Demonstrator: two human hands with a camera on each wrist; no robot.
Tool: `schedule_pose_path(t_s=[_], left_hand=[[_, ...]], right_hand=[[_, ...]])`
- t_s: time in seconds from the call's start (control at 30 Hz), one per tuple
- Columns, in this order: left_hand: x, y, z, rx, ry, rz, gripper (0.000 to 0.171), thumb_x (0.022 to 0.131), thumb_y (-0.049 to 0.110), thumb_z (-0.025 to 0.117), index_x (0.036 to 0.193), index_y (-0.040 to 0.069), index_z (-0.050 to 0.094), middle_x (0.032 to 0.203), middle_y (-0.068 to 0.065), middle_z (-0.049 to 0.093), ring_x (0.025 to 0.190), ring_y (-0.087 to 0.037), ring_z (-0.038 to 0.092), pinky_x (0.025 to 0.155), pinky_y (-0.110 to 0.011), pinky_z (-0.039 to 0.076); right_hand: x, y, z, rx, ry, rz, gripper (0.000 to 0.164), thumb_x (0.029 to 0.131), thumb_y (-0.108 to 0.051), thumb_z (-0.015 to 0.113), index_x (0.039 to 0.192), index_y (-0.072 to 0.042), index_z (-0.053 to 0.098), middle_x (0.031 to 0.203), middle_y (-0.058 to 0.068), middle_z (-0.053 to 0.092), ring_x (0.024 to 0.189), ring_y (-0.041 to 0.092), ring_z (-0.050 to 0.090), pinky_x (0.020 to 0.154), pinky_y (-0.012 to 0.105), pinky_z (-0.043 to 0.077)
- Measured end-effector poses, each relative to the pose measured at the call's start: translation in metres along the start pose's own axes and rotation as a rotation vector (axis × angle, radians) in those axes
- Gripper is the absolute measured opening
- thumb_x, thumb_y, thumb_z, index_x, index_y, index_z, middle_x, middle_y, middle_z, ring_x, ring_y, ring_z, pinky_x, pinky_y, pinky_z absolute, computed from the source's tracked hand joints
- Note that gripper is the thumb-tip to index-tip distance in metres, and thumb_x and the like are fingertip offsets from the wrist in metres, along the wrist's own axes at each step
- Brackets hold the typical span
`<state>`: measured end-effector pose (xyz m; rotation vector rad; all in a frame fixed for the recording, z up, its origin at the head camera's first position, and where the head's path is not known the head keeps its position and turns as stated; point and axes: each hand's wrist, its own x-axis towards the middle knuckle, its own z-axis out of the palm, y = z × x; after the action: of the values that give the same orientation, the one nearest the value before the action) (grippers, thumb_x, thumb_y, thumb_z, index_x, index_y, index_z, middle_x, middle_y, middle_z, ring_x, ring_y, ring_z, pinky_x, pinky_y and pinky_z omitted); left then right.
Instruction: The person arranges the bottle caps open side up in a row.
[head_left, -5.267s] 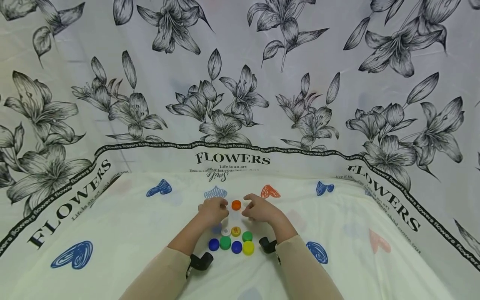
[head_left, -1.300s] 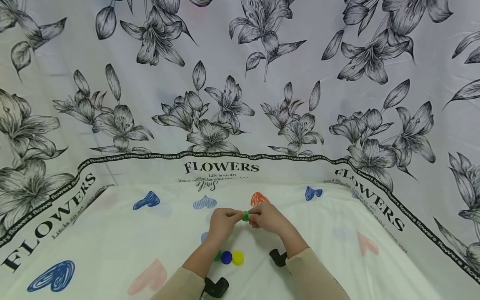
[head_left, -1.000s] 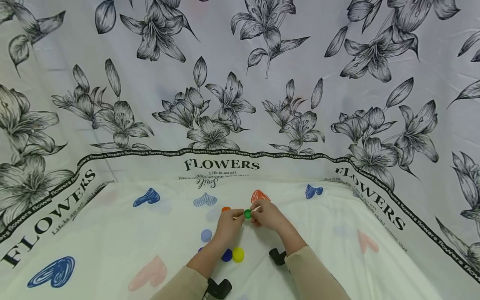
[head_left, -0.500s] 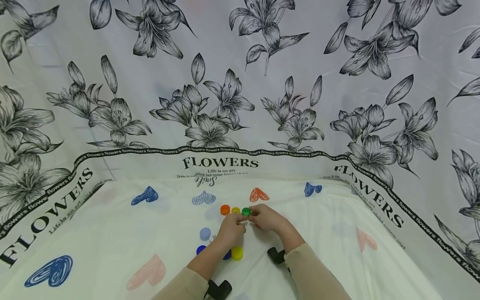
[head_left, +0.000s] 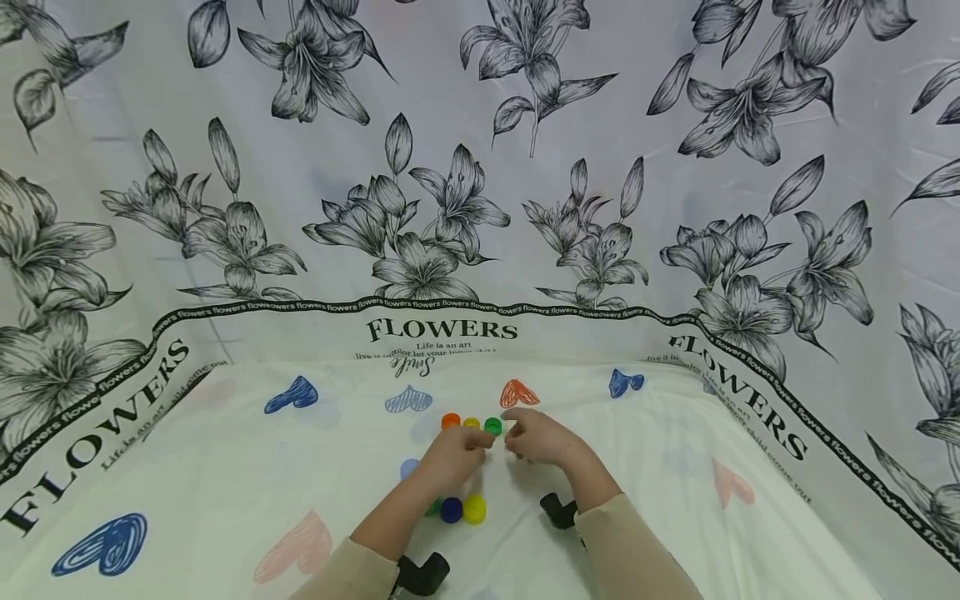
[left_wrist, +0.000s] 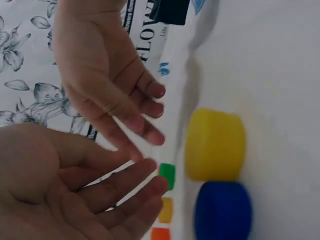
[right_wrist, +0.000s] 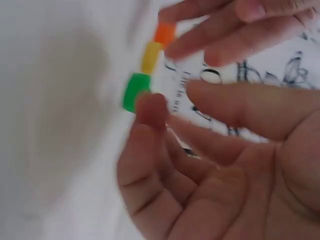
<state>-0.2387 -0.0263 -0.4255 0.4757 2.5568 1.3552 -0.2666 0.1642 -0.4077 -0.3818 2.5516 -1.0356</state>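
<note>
Both forearms, in beige sleeves (head_left: 637, 554), reach forward from the near side and converge, hands low over the white cloth-covered table (head_left: 180, 467). The left grip (head_left: 452, 457) is angled inward, palm down, fingers extended toward the other hand and spread apart around nothing. The right grip (head_left: 542, 437) mirrors it, index finger pointing inward and the other fingers loosely bent; its digits are apart as well, clamped on nothing.

The small green cap (head_left: 492, 426) lies on the table between the two grips, just beyond the left fingertips and just beside the right ones; whether a right fingertip touches it I cannot tell. Next to it, in a row running outward beyond the left grip, come a small yellow cap (head_left: 471, 422) and an orange cap (head_left: 450, 420), the latter partly behind the left knuckles.

Nearer the body than either grip sit a large yellow cap (head_left: 475, 509) and a dark blue cap (head_left: 452, 510) beside it, with a larger green cap (head_left: 433, 507) half hidden behind the left forearm. The insides of the caps are too small to make out.
</note>
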Motion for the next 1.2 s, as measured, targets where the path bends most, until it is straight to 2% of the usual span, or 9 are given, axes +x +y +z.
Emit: schedule_pose_path(t_s=[0.13, 0.23, 0.3, 0.47, 0.63, 0.83, 0.93, 1.03, 1.2], left_hand=[[-0.013, 0.009, -0.015, 0.204, -0.139, 0.017, 0.038, 0.087, 0.012, 0.08, 0.122, 0.004, 0.069, 0.097, -0.004, 0.067, 0.092, -0.025, 0.059, 0.079, -0.046, 0.053], [-0.022, 0.016, -0.017, 0.397, -0.219, -0.027, 0.045, 0.076, 0.021, 0.09, 0.116, 0.012, 0.07, 0.09, 0.002, 0.062, 0.09, -0.025, 0.05, 0.077, -0.045, 0.047], [-0.025, 0.018, -0.014, 0.501, -0.241, -0.025, 0.042, 0.072, 0.023, 0.092, 0.108, 0.015, 0.072, 0.085, 0.006, 0.06, 0.089, -0.023, 0.045, 0.077, -0.043, 0.042], [-0.026, 0.016, -0.008, 0.569, -0.246, 0.035, 0.028, 0.074, 0.025, 0.092, 0.095, 0.016, 0.077, 0.077, 0.011, 0.062, 0.081, -0.02, 0.044, 0.078, -0.04, 0.033], [-0.024, 0.013, -0.008, 0.54, -0.229, 0.049, 0.028, 0.073, 0.025, 0.094, 0.093, 0.014, 0.078, 0.075, 0.011, 0.063, 0.078, -0.019, 0.045, 0.077, -0.04, 0.032], [-0.018, 0.012, -0.011, 0.485, -0.203, 0.071, 0.021, 0.077, 0.016, 0.089, 0.092, 0.009, 0.076, 0.075, 0.008, 0.063, 0.076, -0.018, 0.049, 0.079, -0.041, 0.035], [-0.014, 0.009, -0.014, 0.366, -0.168, 0.072, 0.022, 0.081, 0.013, 0.087, 0.098, 0.007, 0.075, 0.081, 0.005, 0.066, 0.077, -0.017, 0.056, 0.083, -0.043, 0.043], [-0.009, 0.003, -0.015, 0.214, -0.106, 0.088, 0.022, 0.084, 0.014, 0.084, 0.1, 0.005, 0.072, 0.085, 0.002, 0.066, 0.076, -0.016, 0.06, 0.077, -0.039, 0.05], [0.003, -0.004, -0.01, -0.01, 0.062, 0.09, 0.014, 0.091, 0.019, 0.079, 0.093, 0.007, 0.073, 0.087, 0.002, 0.068, 0.077, -0.015, 0.059, 0.068, -0.032, 0.05]], right_hand=[[-0.018, -0.019, 0.003, -0.18, -0.083, -0.031, 0.027, 0.088, -0.01, 0.08, 0.113, -0.007, 0.07, 0.091, 0.001, 0.065, 0.076, 0.018, 0.06, 0.072, 0.037, 0.052], [-0.028, -0.036, 0.015, -0.321, -0.129, 0.007, 0.027, 0.08, -0.018, 0.088, 0.101, -0.013, 0.072, 0.091, -0.004, 0.065, 0.078, 0.015, 0.059, 0.076, 0.038, 0.052], [-0.03, -0.043, 0.025, -0.387, -0.143, 0.025, 0.029, 0.077, -0.021, 0.091, 0.097, -0.013, 0.073, 0.088, -0.006, 0.064, 0.078, 0.014, 0.057, 0.076, 0.036, 0.052], [-0.026, -0.046, 0.046, -0.485, -0.127, 0.0, 0.03, 0.075, -0.024, 0.092, 0.093, -0.012, 0.072, 0.077, -0.006, 0.06, 0.071, 0.014, 0.054, 0.071, 0.031, 0.05], [-0.023, -0.043, 0.049, -0.468, -0.099, -0.035, 0.031, 0.073, -0.022, 0.094, 0.09, -0.011, 0.07, 0.075, -0.007, 0.059, 0.07, 0.013, 0.053, 0.069, 0.029, 0.048], [-0.026, -0.042, 0.032, -0.37, -0.097, -0.047, 0.023, 0.075, -0.012, 0.091, 0.091, -0.006, 0.075, 0.078, -0.005, 0.065, 0.07, 0.015, 0.055, 0.069, 0.03, 0.05], [-0.027, -0.039, 0.02, -0.32, -0.103, -0.1, 0.014, 0.08, -0.007, 0.086, 0.091, -0.004, 0.079, 0.075, -0.003, 0.067, 0.066, 0.013, 0.055, 0.063, 0.028, 0.048], [-0.026, -0.032, 0.007, -0.267, -0.108, -0.158, 0.002, 0.087, -0.004, 0.079, 0.086, -0.003, 0.08, 0.069, 0.0, 0.068, 0.061, 0.011, 0.055, 0.059, 0.026, 0.045], [-0.021, -0.019, -0.011, -0.117, -0.084, -0.15, 0.016, 0.098, -0.005, 0.067, 0.087, 0.002, 0.077, 0.073, 0.006, 0.071, 0.065, 0.015, 0.063, 0.063, 0.028, 0.052]])
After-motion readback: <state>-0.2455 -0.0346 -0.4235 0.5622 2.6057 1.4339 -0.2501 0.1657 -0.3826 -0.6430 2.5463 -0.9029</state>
